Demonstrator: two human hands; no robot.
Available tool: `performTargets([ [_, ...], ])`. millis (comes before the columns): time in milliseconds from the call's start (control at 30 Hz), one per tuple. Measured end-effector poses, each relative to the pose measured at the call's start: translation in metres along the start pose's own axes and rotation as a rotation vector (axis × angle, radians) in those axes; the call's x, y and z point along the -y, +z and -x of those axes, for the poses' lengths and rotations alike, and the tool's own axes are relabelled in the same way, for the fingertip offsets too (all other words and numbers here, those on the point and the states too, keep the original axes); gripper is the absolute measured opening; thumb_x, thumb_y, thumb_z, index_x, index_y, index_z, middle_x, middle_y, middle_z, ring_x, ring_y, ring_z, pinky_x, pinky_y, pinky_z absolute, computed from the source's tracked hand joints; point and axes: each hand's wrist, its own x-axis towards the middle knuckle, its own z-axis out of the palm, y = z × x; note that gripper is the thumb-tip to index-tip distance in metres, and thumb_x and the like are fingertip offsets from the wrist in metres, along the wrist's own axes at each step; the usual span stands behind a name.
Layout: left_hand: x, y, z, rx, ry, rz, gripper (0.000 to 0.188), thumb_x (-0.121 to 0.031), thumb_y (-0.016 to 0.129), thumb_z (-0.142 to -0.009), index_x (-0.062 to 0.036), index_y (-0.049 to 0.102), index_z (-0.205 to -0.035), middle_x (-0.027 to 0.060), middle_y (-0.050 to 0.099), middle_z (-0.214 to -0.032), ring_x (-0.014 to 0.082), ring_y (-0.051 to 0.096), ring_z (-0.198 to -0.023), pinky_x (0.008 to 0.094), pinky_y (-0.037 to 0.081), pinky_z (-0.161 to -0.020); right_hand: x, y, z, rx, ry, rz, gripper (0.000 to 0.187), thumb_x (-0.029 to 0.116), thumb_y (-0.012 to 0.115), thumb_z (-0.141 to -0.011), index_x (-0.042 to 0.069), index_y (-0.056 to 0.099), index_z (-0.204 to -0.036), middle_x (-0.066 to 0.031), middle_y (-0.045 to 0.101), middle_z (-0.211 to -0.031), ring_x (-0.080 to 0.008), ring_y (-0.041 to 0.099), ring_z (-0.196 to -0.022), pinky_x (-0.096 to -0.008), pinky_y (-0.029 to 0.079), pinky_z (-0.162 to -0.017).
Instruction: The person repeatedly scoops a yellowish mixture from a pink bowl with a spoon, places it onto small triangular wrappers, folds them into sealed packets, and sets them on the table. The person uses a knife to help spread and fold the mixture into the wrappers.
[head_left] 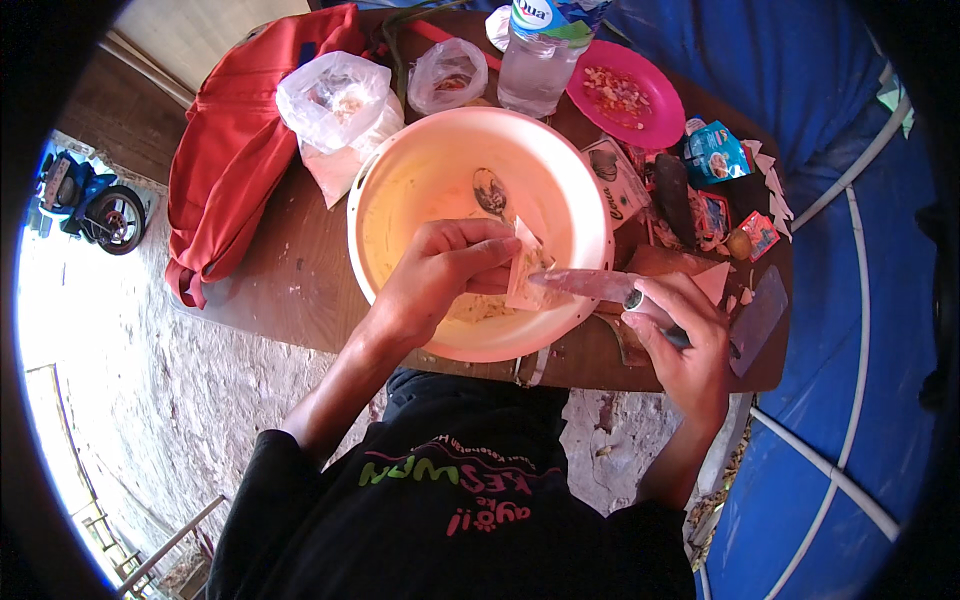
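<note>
Over a wide pale basin [590,190], my left hand [435,270] pinches a pale, flat-sided piece [522,280] with brownish bits along its upper edge. I cannot make out what kind of food or wrapper it is. A knife [590,284] is gripped by its handle in my right hand [690,335], fingers closed around it. Its blade points left, and the tip meets or overlaps the pale piece. Inside the basin, a metal spoon [489,192] leans behind my left fingers. Yellowish mixture [480,307] lies at the bottom, partly hidden by my hand.
Behind the basin stand plastic bags [335,105], a large water bottle [540,70] and a pink plate [625,95] of chopped bits. Packets [718,152] and scraps crowd the right side of the brown table [290,290]. A red bag [235,150] lies left.
</note>
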Motion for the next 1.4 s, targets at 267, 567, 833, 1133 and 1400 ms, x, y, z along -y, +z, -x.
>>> performTargets([
  [267, -0.012, -0.004, 0.009, 0.092, -0.024, -0.136, 0.026, -0.017, 0.062, -0.099, 0.001, 0.067, -0.117, 0.0042, 0.071, -0.101, 0.0115, 0.068, -0.092, 0.0275, 0.054, -0.087, -0.012, 0.002, -0.013, 0.047, -0.056, -0.037, 0.04, -0.005, 0.074, -0.079, 0.001, 0.069, -0.118, -0.0136, 0.067, -0.101, -0.0239, 0.07, -0.083, -0.0336, 0.054, -0.074],
  [567, -0.016, -0.004, 0.014, 0.213, -0.007, -0.08, 0.043, -0.001, 0.063, -0.09, 0.0082, 0.057, -0.132, 0.0136, 0.07, -0.119, 0.0136, 0.066, -0.105, 0.026, 0.051, -0.094, -0.019, 0.007, -0.011, 0.019, -0.018, -0.091, 0.042, -0.01, 0.071, -0.08, 0.0, 0.069, -0.12, -0.0127, 0.067, -0.103, -0.0195, 0.071, -0.084, -0.0309, 0.055, -0.074],
  [833, -0.023, -0.001, 0.016, 0.232, 0.011, -0.12, 0.046, 0.005, 0.063, -0.088, 0.0083, 0.056, -0.134, 0.0146, 0.069, -0.122, 0.0152, 0.066, -0.11, 0.0268, 0.05, -0.096, -0.024, 0.014, -0.015, -0.01, -0.045, -0.129, 0.043, -0.012, 0.071, -0.079, 0.001, 0.069, -0.121, -0.0122, 0.067, -0.102, -0.0185, 0.07, -0.083, -0.0303, 0.056, -0.074],
  [1133, -0.028, -0.008, 0.016, 0.303, -0.026, -0.177, 0.041, 0.008, 0.06, -0.092, 0.0069, 0.059, -0.133, 0.0102, 0.071, -0.116, 0.0103, 0.066, -0.103, 0.0231, 0.05, -0.092, -0.027, 0.017, -0.021, 0.006, -0.017, -0.16, 0.043, -0.009, 0.074, -0.08, 0.003, 0.07, -0.121, -0.011, 0.067, -0.103, -0.0166, 0.069, -0.083, -0.0292, 0.056, -0.074],
  [1400, -0.023, -0.019, 0.013, 0.311, -0.057, -0.136, 0.039, 0.006, 0.063, -0.091, 0.0084, 0.06, -0.13, 0.0092, 0.072, -0.112, 0.0103, 0.067, -0.1, 0.0224, 0.051, -0.091, -0.032, 0.012, -0.022, -0.027, 0.006, -0.157, 0.037, -0.005, 0.074, -0.083, 0.0, 0.07, -0.12, -0.0089, 0.067, -0.102, -0.0139, 0.068, -0.085, -0.0272, 0.054, -0.075],
])
